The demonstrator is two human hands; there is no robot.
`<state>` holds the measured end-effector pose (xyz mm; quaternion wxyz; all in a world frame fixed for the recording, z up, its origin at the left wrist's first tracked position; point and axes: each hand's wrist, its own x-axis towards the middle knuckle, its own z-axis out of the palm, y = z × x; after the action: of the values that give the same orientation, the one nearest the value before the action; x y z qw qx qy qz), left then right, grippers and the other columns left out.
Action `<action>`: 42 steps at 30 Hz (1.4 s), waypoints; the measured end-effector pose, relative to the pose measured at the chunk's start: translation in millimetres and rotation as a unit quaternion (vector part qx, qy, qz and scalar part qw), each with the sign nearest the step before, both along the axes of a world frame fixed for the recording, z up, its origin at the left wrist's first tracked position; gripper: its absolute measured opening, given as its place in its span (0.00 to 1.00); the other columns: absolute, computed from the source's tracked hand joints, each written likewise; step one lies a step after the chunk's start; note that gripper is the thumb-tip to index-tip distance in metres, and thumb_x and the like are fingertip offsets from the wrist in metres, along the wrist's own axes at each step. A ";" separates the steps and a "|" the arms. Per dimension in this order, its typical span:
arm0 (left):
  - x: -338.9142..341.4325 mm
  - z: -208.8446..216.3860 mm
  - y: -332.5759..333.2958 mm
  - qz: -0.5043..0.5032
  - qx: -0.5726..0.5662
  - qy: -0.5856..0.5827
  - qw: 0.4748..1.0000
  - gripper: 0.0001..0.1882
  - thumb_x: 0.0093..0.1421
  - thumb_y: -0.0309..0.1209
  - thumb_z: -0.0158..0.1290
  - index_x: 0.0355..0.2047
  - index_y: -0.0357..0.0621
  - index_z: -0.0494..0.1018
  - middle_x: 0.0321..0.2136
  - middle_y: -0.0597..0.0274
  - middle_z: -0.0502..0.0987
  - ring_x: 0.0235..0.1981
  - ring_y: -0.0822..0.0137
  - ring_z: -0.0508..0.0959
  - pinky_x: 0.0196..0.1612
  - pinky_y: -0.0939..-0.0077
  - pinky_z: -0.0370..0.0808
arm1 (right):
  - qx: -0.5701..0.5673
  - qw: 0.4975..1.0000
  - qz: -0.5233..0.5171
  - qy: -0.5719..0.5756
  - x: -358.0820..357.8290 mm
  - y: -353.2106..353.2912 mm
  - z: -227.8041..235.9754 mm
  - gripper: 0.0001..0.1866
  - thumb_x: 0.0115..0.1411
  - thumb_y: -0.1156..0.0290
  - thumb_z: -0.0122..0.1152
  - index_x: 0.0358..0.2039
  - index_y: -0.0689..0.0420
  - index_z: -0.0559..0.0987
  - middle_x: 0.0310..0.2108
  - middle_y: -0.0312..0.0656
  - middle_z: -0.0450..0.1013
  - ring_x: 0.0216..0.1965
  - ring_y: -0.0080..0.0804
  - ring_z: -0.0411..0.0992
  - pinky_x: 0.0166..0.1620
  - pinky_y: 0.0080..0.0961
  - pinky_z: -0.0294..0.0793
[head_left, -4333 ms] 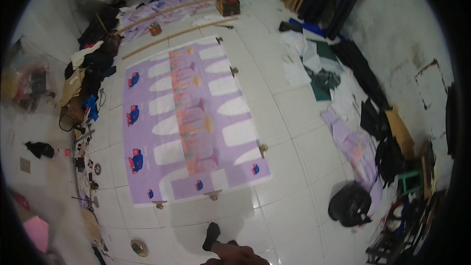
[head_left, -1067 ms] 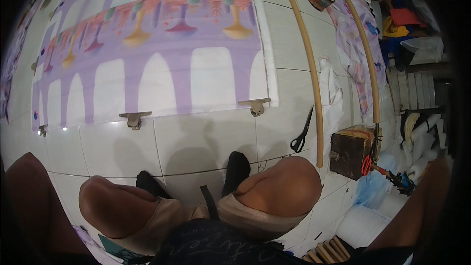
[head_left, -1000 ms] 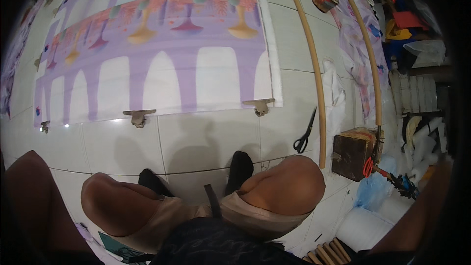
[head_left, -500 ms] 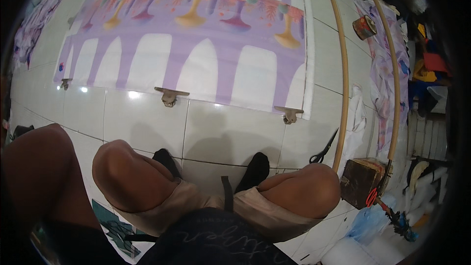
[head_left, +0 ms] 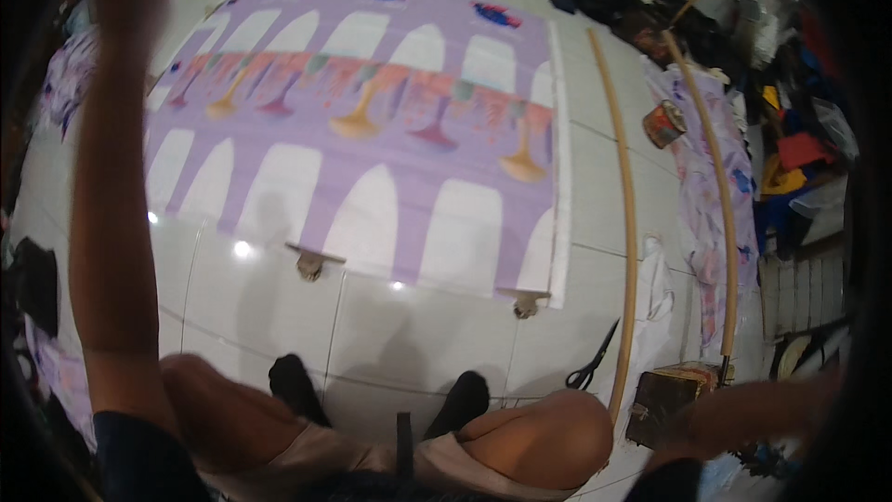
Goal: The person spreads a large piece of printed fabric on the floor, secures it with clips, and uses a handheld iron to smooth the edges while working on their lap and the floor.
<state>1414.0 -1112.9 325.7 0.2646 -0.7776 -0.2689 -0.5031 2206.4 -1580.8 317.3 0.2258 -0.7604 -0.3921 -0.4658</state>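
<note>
My left arm stretches up the left side, and my left hand (head_left: 130, 9) is a dark, smeared shape near the top rim; its fingers cannot be made out. It appears beside the left edge of a purple printed sheet (head_left: 321, 167) with white arch shapes and vase-like motifs, which lies flat on the floor. Out to the lower right, past a brown box, my right hand (head_left: 818, 395) is blurred at the dark rim, its fingers unclear. Along the sheet's near edge sit two metal bulldog clips, a middle clip (head_left: 311, 265) and a right clip (head_left: 527, 304).
Black scissors (head_left: 592, 358) lie on the tiles by my right knee. Two long wooden poles, a nearer pole (head_left: 628, 223) and a farther pole (head_left: 723, 214), run along the right. A tin can (head_left: 664, 124), a brown box (head_left: 671, 400) and crumpled printed cloth (head_left: 701, 186) are there too.
Both arms have come into view, the left one raised and the right one out to the side. My view has tilted up, showing the sheet's far edge. The left-hand clip no longer shows.
</note>
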 end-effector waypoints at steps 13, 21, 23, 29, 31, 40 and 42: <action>122.0 -383.7 -187.6 0.274 -0.557 -0.010 0.784 0.27 0.53 0.41 0.60 0.52 0.43 0.72 0.51 0.44 0.71 0.54 0.45 0.70 0.57 0.47 0.65 | -0.314 0.795 -0.143 0.500 47.7 -101.1 -405.4 0.29 0.63 0.46 0.55 0.53 0.57 0.76 0.47 0.61 0.74 0.48 0.62 0.72 0.50 0.50 0.73; 71.6 -413.3 -198.0 0.375 -0.528 -0.095 0.756 0.31 0.56 0.40 0.57 0.56 0.34 0.69 0.61 0.30 0.61 0.61 0.37 0.64 0.62 0.44 0.60 | -0.307 0.842 -0.095 0.433 -22.7 -69.3 -361.3 0.22 0.67 0.57 0.54 0.54 0.59 0.72 0.47 0.58 0.73 0.49 0.59 0.71 0.51 0.50 0.70; 68.4 -417.1 -183.9 0.382 -0.531 -0.124 0.746 0.32 0.57 0.41 0.56 0.58 0.34 0.67 0.62 0.29 0.60 0.62 0.35 0.62 0.63 0.44 0.60 | -0.323 0.857 -0.072 0.396 -12.6 -66.0 -351.5 0.23 0.68 0.57 0.53 0.55 0.60 0.72 0.49 0.58 0.72 0.49 0.59 0.71 0.52 0.49 0.70; 41.9 -422.5 -163.0 0.409 -0.575 -0.111 0.700 0.39 0.61 0.48 0.55 0.64 0.35 0.60 0.66 0.30 0.54 0.66 0.34 0.56 0.66 0.48 0.57 | -0.268 0.845 0.158 0.435 -32.3 10.3 -344.5 0.32 0.64 0.61 0.57 0.63 0.66 0.64 0.57 0.59 0.68 0.59 0.54 0.66 0.61 0.40 0.66; 33.4 -422.7 -162.1 0.420 -0.589 -0.087 0.685 0.41 0.61 0.50 0.55 0.66 0.35 0.58 0.67 0.31 0.52 0.67 0.34 0.54 0.66 0.48 0.56 | -0.309 0.830 0.194 0.421 -58.2 49.0 -344.6 0.30 0.58 0.61 0.62 0.59 0.62 0.70 0.47 0.55 0.72 0.51 0.56 0.69 0.54 0.49 0.68; 17.9 -431.6 -161.1 0.384 -0.658 -0.020 0.648 0.50 0.59 0.56 0.54 0.68 0.30 0.50 0.68 0.30 0.47 0.70 0.37 0.49 0.70 0.48 0.47 | -0.437 0.768 0.402 0.241 -88.9 148.5 -355.3 0.23 0.51 0.66 0.67 0.48 0.60 0.75 0.38 0.51 0.70 0.41 0.50 0.69 0.46 0.44 0.69; 18.4 -435.6 -162.6 0.391 -0.661 -0.012 0.641 0.50 0.59 0.56 0.54 0.68 0.29 0.50 0.68 0.30 0.47 0.70 0.36 0.49 0.70 0.49 0.48 | -0.449 0.769 0.394 0.229 -86.1 155.6 -356.5 0.24 0.50 0.65 0.68 0.48 0.59 0.76 0.39 0.51 0.69 0.41 0.50 0.69 0.46 0.44 0.68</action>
<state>1432.4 -1275.5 -109.9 -0.1508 -0.5618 -0.8118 -0.0506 2120.3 -1425.2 -39.2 0.1053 -0.6383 -0.7582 0.0812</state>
